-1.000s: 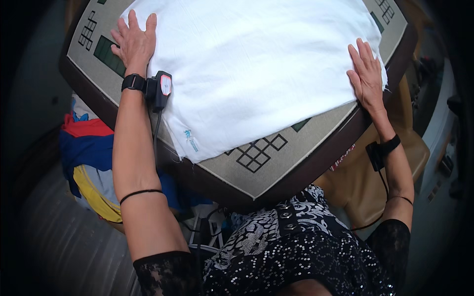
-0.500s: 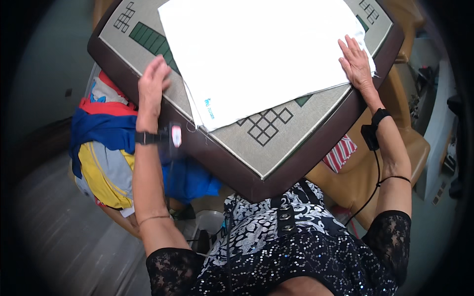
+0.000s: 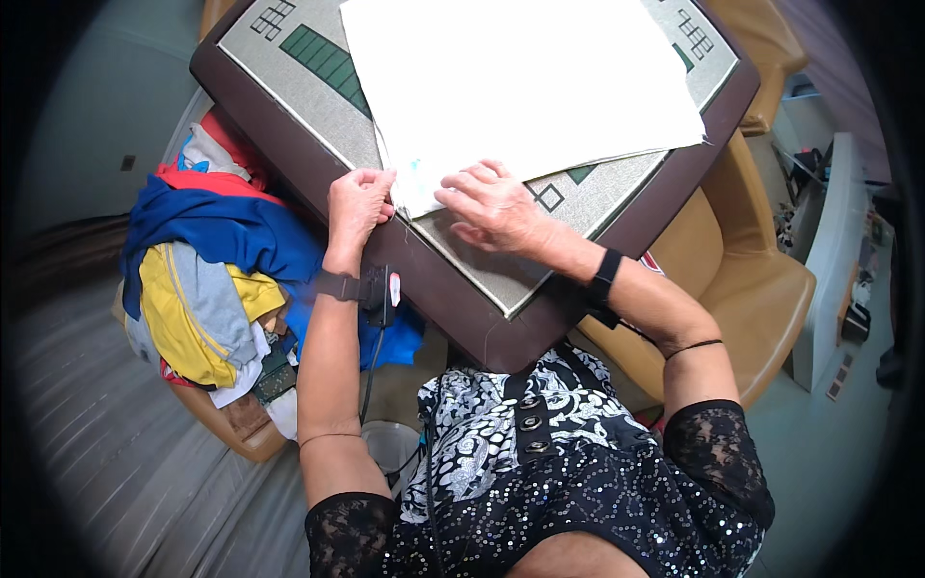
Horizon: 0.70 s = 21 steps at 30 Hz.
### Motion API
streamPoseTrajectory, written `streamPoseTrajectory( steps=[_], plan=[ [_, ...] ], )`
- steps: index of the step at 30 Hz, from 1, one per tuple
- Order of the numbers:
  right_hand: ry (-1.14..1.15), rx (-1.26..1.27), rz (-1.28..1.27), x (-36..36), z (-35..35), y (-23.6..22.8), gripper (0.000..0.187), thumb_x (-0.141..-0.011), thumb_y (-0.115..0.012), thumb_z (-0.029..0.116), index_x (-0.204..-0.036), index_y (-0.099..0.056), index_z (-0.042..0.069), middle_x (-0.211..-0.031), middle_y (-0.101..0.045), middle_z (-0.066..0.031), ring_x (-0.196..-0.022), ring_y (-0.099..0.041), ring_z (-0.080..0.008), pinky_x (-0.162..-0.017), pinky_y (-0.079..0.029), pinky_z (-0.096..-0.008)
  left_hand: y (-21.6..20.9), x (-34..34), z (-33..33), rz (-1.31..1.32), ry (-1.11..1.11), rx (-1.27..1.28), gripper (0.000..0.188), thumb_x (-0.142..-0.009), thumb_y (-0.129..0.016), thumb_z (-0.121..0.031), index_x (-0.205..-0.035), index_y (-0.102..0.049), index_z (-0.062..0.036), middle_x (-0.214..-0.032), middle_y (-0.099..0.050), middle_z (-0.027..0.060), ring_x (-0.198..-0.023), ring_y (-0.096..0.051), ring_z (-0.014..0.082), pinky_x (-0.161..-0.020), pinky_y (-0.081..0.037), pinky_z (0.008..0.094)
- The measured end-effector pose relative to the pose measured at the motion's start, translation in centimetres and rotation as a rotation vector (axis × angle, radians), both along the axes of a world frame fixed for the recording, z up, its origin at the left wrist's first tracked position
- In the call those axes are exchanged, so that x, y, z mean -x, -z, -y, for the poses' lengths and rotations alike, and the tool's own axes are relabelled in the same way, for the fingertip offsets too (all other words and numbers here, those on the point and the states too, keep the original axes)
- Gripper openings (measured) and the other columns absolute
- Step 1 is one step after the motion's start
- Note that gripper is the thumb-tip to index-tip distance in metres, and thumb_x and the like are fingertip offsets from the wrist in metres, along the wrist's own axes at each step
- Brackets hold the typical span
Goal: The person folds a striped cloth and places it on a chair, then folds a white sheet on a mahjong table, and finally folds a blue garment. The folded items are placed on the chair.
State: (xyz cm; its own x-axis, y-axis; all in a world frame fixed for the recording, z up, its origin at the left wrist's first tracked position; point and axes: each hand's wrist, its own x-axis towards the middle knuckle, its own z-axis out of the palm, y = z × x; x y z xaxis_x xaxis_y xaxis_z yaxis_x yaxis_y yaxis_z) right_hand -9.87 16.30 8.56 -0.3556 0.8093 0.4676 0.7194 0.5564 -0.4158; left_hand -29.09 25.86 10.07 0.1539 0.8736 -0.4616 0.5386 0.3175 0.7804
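Observation:
A white cloth lies flat on a square table with a grey-beige patterned top; glare hides most of its surface detail. At its near left corner a small blue printed mark shows, and loose threads hang past the edge. My left hand is closed in a pinch at that corner, with the cloth's edge at its fingertips. Just right of it, my right hand reaches over the cloth's near edge, fingers bent and apart, holding nothing visible. Both wrists wear black straps with small devices.
Left of the table, a heap of coloured clothes in blue, yellow, grey and red rests on a tan chair. Another tan chair stands at the right. The table has a dark brown padded rim. A cable hangs from my left wrist.
My right hand has left the cloth's right side and come across to its near left corner. The left hand has moved down from above the table's rim and pinched that corner.

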Motion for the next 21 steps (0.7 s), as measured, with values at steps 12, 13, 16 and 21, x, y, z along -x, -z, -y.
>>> streamPoseTrajectory(
  steps=[12,13,16,21],
  plan=[
    [0.152,-0.066,0.073,3.8,-1.1,2.5,0.023,-0.063,-0.066,0.011,-0.083,-0.055,0.01,-0.08,-0.052,-0.0031,-0.077,-0.053,-0.0203,-0.068,-0.043,-0.0352,0.8,0.9,-0.3,0.027,0.121,-0.032,0.013,-0.078,-0.062,-0.013,-0.077,-0.059,-0.0004,-0.058,-0.058,0.0012,-0.046,-0.055,0.007,-0.042,-0.041,0.0182],
    [0.148,-0.064,0.063,3.8,-1.2,2.6,0.02,-0.064,-0.065,0.011,-0.081,-0.054,0.009,-0.079,-0.052,-0.0037,-0.075,-0.053,-0.0212,-0.066,-0.043,-0.0355,0.9,0.9,-0.2,0.028,0.135,-0.036,0.012,-0.078,-0.062,-0.012,-0.078,-0.059,-0.0002,-0.058,-0.058,0.0013,-0.047,-0.056,0.0071,-0.042,-0.041,0.0182],
    [0.195,0.028,-0.102,3.9,-1.3,2.5,0.011,-0.068,-0.062,0.009,-0.076,-0.054,0.008,-0.076,-0.052,-0.0062,-0.072,-0.054,-0.0244,-0.062,-0.044,-0.0359,0.9,1.1,-0.3,0.036,0.155,-0.03,0.011,-0.078,-0.061,-0.011,-0.08,-0.059,0.0003,-0.06,-0.058,0.0018,-0.047,-0.056,0.0074,-0.042,-0.042,0.0183],
    [0.274,0.34,-0.362,3.9,-1.0,1.6,0.018,-0.068,-0.066,0.015,-0.078,-0.053,0.007,-0.08,-0.054,-0.0073,-0.079,-0.055,-0.0258,-0.066,-0.044,-0.0346,1.0,1.2,0.1,0.183,0.079,0.078,0.012,-0.079,-0.061,-0.01,-0.084,-0.058,0.0016,-0.062,-0.058,0.003,-0.048,-0.056,0.0081,-0.043,-0.044,0.0182]
  ],
)
